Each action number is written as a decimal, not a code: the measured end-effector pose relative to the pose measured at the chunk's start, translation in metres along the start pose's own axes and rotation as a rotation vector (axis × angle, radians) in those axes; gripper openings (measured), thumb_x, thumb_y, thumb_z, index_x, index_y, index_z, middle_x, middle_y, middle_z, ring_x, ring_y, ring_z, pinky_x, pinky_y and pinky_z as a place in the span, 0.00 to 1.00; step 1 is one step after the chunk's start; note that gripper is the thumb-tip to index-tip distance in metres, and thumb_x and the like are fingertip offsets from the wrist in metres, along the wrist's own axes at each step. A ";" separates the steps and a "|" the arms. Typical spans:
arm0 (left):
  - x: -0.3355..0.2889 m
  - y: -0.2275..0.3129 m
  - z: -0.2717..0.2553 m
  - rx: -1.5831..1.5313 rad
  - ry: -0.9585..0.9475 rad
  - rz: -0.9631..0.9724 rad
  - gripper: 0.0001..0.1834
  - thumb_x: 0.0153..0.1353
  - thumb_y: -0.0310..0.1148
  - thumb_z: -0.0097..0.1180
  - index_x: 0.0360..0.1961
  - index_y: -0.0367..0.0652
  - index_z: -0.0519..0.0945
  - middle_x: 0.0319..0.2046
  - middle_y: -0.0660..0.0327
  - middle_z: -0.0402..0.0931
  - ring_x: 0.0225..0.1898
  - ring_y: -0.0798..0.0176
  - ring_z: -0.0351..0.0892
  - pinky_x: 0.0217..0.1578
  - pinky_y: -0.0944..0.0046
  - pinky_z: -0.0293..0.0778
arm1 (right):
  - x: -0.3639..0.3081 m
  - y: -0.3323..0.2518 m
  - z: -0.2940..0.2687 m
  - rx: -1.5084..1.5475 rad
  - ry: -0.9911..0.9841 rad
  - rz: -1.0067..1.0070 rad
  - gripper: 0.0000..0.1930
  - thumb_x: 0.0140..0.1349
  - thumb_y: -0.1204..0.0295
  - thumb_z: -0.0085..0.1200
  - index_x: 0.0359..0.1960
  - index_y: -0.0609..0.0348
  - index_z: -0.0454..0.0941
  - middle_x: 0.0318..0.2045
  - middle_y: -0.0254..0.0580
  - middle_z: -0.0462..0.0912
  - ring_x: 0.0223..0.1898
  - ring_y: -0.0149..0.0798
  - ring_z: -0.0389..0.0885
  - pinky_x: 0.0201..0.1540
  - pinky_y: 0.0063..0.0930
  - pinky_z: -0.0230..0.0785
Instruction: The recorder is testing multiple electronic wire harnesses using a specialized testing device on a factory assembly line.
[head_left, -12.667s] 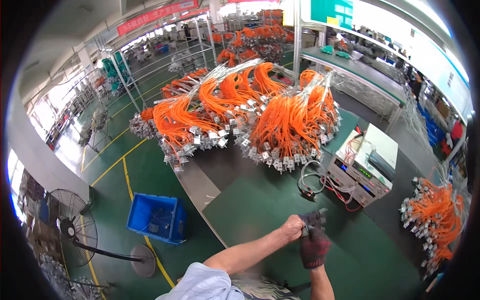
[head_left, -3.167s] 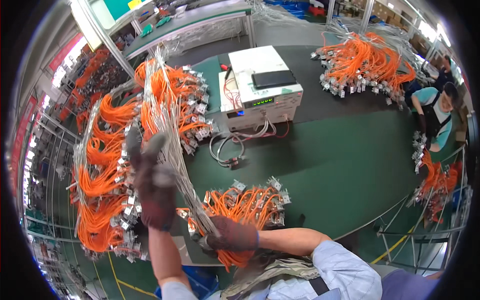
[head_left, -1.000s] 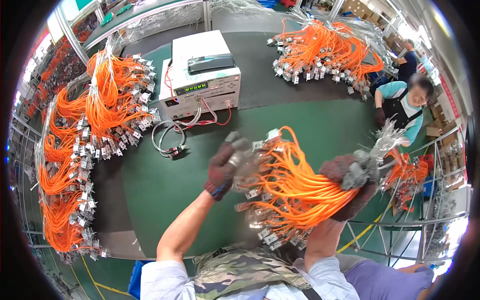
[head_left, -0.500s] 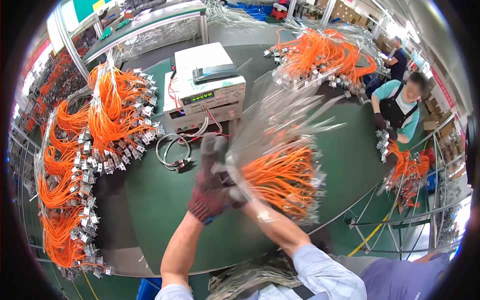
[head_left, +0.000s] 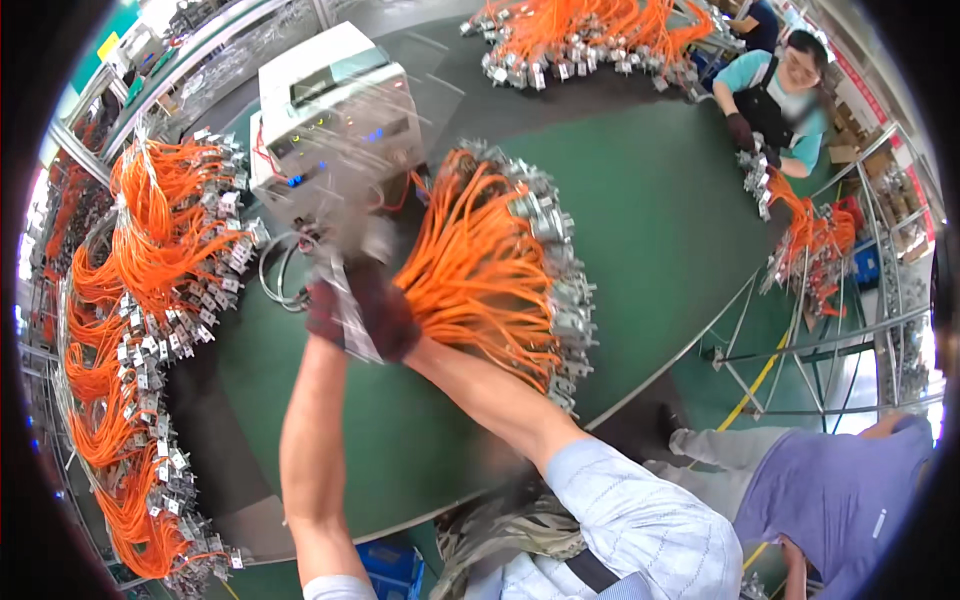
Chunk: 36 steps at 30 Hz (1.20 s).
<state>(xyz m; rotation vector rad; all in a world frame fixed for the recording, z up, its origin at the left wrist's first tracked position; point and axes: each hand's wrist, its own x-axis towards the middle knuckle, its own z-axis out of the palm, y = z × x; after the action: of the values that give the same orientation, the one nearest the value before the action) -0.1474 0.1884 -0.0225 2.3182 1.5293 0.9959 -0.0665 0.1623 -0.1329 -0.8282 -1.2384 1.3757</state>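
Note:
A bundle of orange cables (head_left: 490, 270) lies fanned out on the green table, its silvery connectors spread along the right side. At its gathered left end my right hand (head_left: 388, 312), in a dark red glove, is closed round the bundle. Close beside it, my left hand (head_left: 325, 312), gloved alike, is closed on a whitish clear plastic strip (head_left: 348, 305) that runs between the two hands. Motion smears the fingertips and the pale strips above them.
A white bench instrument (head_left: 335, 110) with lit displays stands just beyond my hands, a grey lead (head_left: 272, 275) beside it. Orange cable bundles (head_left: 150, 250) line the left edge; more (head_left: 590, 40) lie at the back. A co-worker (head_left: 775, 110) handles cables at right; another person (head_left: 830, 490) is nearer.
Both hands have moved left in the picture with the gathered end. The cable fan now shows fully, and the long clear strips have swung from above the cables toward the instrument.

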 end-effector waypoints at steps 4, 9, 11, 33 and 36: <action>0.009 -0.065 0.006 0.039 0.090 -0.104 0.18 0.74 0.48 0.58 0.34 0.44 0.83 0.21 0.59 0.77 0.22 0.64 0.77 0.24 0.56 0.72 | 0.003 -0.054 0.011 -0.680 0.142 -0.201 0.18 0.66 0.63 0.61 0.55 0.53 0.80 0.50 0.54 0.86 0.52 0.55 0.84 0.52 0.44 0.78; 0.003 -0.028 0.000 -0.326 0.079 -0.322 0.20 0.72 0.50 0.65 0.38 0.42 0.87 0.21 0.67 0.79 0.21 0.70 0.76 0.23 0.63 0.72 | -0.087 -0.167 -0.002 -0.800 0.044 0.038 0.20 0.60 0.67 0.65 0.54 0.58 0.81 0.48 0.54 0.87 0.53 0.59 0.85 0.55 0.46 0.79; 0.001 0.017 0.001 -0.697 0.195 -0.361 0.18 0.72 0.45 0.67 0.47 0.39 0.87 0.23 0.66 0.80 0.22 0.68 0.78 0.24 0.62 0.74 | -0.142 -0.198 -0.049 -0.730 0.088 -0.464 0.24 0.58 0.71 0.69 0.56 0.61 0.79 0.49 0.54 0.87 0.55 0.59 0.85 0.58 0.47 0.78; -0.017 -0.013 0.033 -0.135 0.000 -0.263 0.22 0.70 0.49 0.58 0.47 0.38 0.84 0.43 0.41 0.85 0.48 0.37 0.85 0.50 0.44 0.77 | -0.306 -0.137 -0.024 -0.679 0.182 -0.031 0.28 0.55 0.69 0.74 0.59 0.58 0.83 0.45 0.55 0.81 0.46 0.55 0.83 0.48 0.48 0.78; -0.049 -0.037 0.041 -0.376 0.102 -0.393 0.28 0.69 0.51 0.65 0.60 0.41 0.83 0.53 0.46 0.87 0.57 0.42 0.85 0.59 0.49 0.77 | -0.287 -0.156 -0.067 -0.621 0.398 0.071 0.24 0.55 0.75 0.74 0.56 0.55 0.85 0.47 0.52 0.84 0.45 0.56 0.86 0.49 0.46 0.80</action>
<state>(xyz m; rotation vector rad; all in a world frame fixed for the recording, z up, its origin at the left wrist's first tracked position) -0.1614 0.1705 -0.0929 1.6592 1.5864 1.1814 0.0933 -0.1148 -0.0398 -1.5045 -1.3327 0.8100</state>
